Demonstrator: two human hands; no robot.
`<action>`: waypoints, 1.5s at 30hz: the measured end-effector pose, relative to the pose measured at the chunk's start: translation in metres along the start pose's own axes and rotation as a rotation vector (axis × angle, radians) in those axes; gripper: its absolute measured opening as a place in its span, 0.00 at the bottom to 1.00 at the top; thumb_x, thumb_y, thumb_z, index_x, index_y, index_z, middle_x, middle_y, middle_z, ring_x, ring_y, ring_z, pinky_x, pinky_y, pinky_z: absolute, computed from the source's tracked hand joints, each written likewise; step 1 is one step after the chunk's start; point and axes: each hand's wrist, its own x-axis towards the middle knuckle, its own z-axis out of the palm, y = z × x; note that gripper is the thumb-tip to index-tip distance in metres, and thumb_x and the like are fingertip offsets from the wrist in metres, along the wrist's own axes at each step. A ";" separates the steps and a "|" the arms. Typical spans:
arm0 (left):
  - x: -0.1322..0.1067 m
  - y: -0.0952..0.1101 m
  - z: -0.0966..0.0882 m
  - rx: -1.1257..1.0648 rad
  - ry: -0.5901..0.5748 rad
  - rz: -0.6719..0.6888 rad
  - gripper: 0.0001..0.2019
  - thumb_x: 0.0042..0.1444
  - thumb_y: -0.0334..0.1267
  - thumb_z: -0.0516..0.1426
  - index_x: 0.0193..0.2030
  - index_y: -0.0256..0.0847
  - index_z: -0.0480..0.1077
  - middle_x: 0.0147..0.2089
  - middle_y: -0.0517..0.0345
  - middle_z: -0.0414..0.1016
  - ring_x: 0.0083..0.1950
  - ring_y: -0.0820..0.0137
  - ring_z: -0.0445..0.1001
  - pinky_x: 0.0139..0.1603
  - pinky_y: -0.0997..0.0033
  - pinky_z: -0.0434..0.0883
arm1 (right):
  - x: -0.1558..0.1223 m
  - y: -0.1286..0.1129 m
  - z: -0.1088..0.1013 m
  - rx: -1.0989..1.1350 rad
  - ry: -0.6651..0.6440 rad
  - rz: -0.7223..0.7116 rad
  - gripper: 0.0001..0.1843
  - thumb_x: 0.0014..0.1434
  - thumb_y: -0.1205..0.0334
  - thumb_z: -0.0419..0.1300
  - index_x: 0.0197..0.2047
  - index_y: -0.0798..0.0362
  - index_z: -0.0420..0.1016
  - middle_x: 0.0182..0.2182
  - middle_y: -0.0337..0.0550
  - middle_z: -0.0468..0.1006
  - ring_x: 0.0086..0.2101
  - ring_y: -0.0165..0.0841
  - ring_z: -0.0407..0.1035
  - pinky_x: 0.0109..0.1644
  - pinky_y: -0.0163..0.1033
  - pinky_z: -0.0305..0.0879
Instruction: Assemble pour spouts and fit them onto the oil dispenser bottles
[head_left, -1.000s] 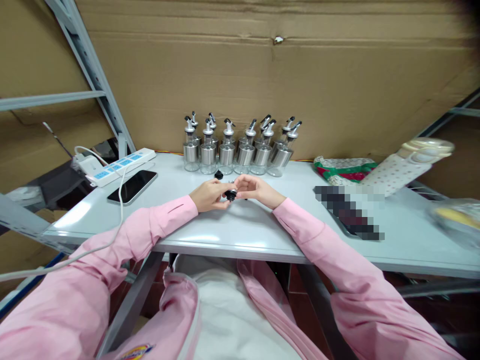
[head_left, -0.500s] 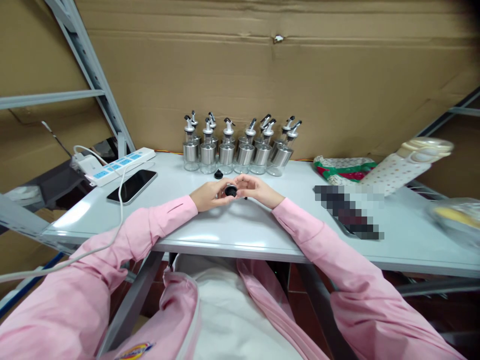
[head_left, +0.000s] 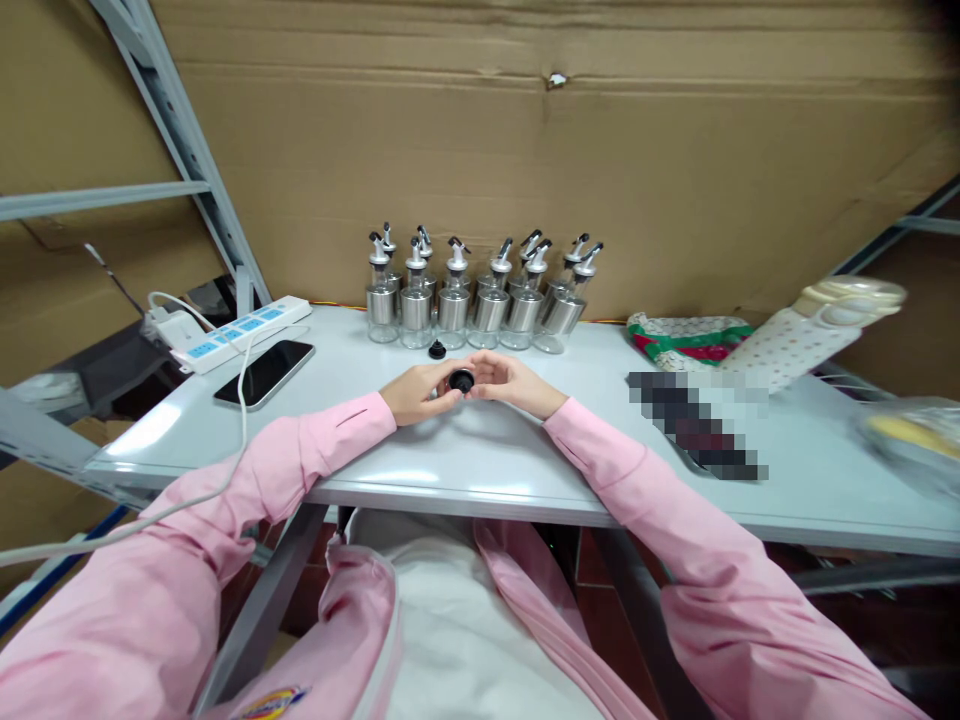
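Observation:
Between my hands, just above the table's middle, is a round black bottle stopper (head_left: 461,381) with a ring-shaped end facing me. My left hand (head_left: 418,393) grips it from the left, with thumb and fingers closed around its side. From the right, my right hand (head_left: 511,382) has its bent fingers and thumb closed on the same piece; the far side is hidden by the fingers. Behind my hands a second small black stopper (head_left: 437,350) lies on the table. Several glass oil bottles (head_left: 453,312) with steel sleeves and silver pourers stand in rows at the back.
A phone (head_left: 267,373) and a white power strip (head_left: 244,332) lie on the left of the grey table (head_left: 420,465); a white cable crosses my left sleeve. To the right are a blurred dark object (head_left: 694,425), a dotted bottle (head_left: 795,335) and a green-red bag (head_left: 686,338).
The stopper in my hands has turned slightly, and a small dark tip that showed below my right fingers is now out of sight. The bottles have stayed in place.

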 end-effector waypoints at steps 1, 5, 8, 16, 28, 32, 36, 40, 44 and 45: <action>0.000 0.000 0.000 0.005 0.009 0.001 0.19 0.55 0.39 0.48 0.53 0.38 0.59 0.35 0.57 0.72 0.30 0.73 0.69 0.37 0.73 0.67 | 0.000 0.000 0.000 0.003 -0.003 -0.003 0.18 0.41 0.69 0.65 0.37 0.54 0.66 0.29 0.33 0.74 0.29 0.24 0.69 0.37 0.32 0.65; 0.000 0.000 0.001 0.048 0.079 0.008 0.19 0.55 0.40 0.49 0.53 0.37 0.60 0.36 0.57 0.72 0.29 0.74 0.69 0.37 0.73 0.66 | 0.000 0.000 -0.001 0.010 0.015 0.009 0.18 0.41 0.69 0.64 0.38 0.53 0.66 0.28 0.33 0.73 0.29 0.25 0.70 0.37 0.33 0.66; 0.002 0.002 0.000 0.119 0.131 -0.023 0.18 0.55 0.40 0.50 0.52 0.39 0.61 0.33 0.60 0.73 0.28 0.75 0.69 0.41 0.71 0.65 | -0.001 0.000 -0.001 0.003 0.035 0.038 0.19 0.43 0.67 0.64 0.40 0.52 0.65 0.27 0.33 0.73 0.29 0.25 0.70 0.36 0.33 0.66; 0.004 0.000 0.001 0.318 0.221 -0.072 0.15 0.54 0.47 0.53 0.44 0.39 0.65 0.22 0.66 0.71 0.24 0.75 0.67 0.50 0.63 0.57 | -0.001 0.000 0.003 0.007 0.065 0.035 0.21 0.42 0.60 0.67 0.35 0.52 0.60 0.24 0.31 0.72 0.25 0.25 0.70 0.34 0.33 0.65; 0.004 0.003 0.003 0.320 0.208 -0.031 0.16 0.55 0.40 0.51 0.51 0.39 0.61 0.26 0.67 0.71 0.23 0.78 0.67 0.48 0.67 0.58 | 0.000 -0.002 0.001 -0.026 0.196 -0.028 0.17 0.41 0.63 0.66 0.32 0.53 0.61 0.22 0.31 0.71 0.24 0.25 0.68 0.33 0.34 0.66; 0.004 -0.001 0.001 0.344 0.255 -0.068 0.16 0.55 0.38 0.50 0.50 0.39 0.60 0.23 0.68 0.68 0.23 0.76 0.66 0.43 0.70 0.60 | 0.000 -0.006 0.001 -0.011 0.257 -0.045 0.13 0.42 0.65 0.63 0.31 0.54 0.63 0.22 0.32 0.72 0.23 0.24 0.68 0.33 0.35 0.66; 0.004 -0.004 -0.001 0.355 0.259 -0.062 0.09 0.57 0.40 0.49 0.40 0.40 0.65 0.20 0.68 0.66 0.22 0.77 0.65 0.44 0.70 0.60 | -0.001 -0.009 0.003 -0.005 0.248 -0.033 0.10 0.43 0.65 0.61 0.30 0.54 0.62 0.21 0.33 0.72 0.23 0.25 0.68 0.33 0.37 0.67; 0.004 -0.008 -0.001 0.373 0.250 -0.031 0.10 0.56 0.41 0.51 0.42 0.40 0.65 0.21 0.69 0.66 0.23 0.77 0.66 0.44 0.70 0.60 | -0.001 -0.009 0.002 0.001 0.247 -0.031 0.10 0.44 0.64 0.60 0.30 0.54 0.62 0.21 0.33 0.72 0.23 0.26 0.68 0.34 0.38 0.68; 0.004 -0.011 -0.001 0.428 0.240 -0.001 0.10 0.56 0.38 0.50 0.44 0.41 0.65 0.21 0.69 0.65 0.22 0.77 0.64 0.44 0.70 0.60 | -0.001 -0.007 0.000 -0.004 0.254 -0.025 0.10 0.45 0.64 0.59 0.31 0.54 0.63 0.20 0.33 0.71 0.22 0.25 0.67 0.33 0.38 0.67; 0.004 -0.012 -0.001 0.438 0.236 0.004 0.10 0.57 0.38 0.50 0.44 0.41 0.65 0.20 0.69 0.65 0.22 0.77 0.63 0.43 0.70 0.60 | -0.001 -0.007 0.000 -0.008 0.254 -0.023 0.10 0.45 0.63 0.59 0.32 0.54 0.63 0.20 0.33 0.71 0.21 0.25 0.67 0.32 0.38 0.67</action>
